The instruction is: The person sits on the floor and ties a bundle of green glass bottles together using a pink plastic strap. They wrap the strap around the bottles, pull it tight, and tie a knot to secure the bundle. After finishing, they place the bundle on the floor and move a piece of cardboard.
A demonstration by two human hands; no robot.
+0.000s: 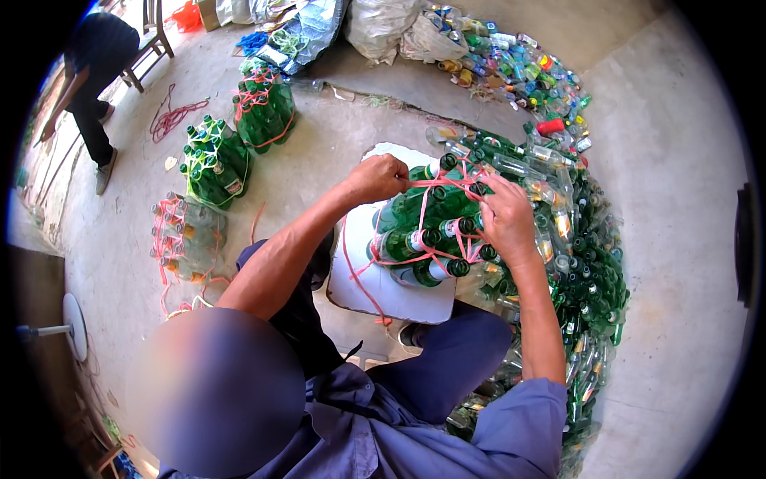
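Note:
Several green glass bottles [413, 240] stand in a group on a white board [359, 281] with rounded corners, between my knees. Pink plastic twine [423, 209] runs around their bodies and winds between the necks. My left hand [378, 178] is closed on a taut stretch of this twine at the far left side of the group. At the right, my right hand [507, 215] pinches the twine close beside a bottle neck, its fingertips partly hidden. A loose length of twine hangs over the board's near edge.
Glass bottles [589, 257] lie heaped at the right, with cans and small bottles [526, 66] beyond. Tied bundles of green bottles [215, 161] and clear bottles [188, 236] stand on the floor at left. A person [99, 78] bends near a wooden chair [157, 36]. White sacks [383, 27] sit behind.

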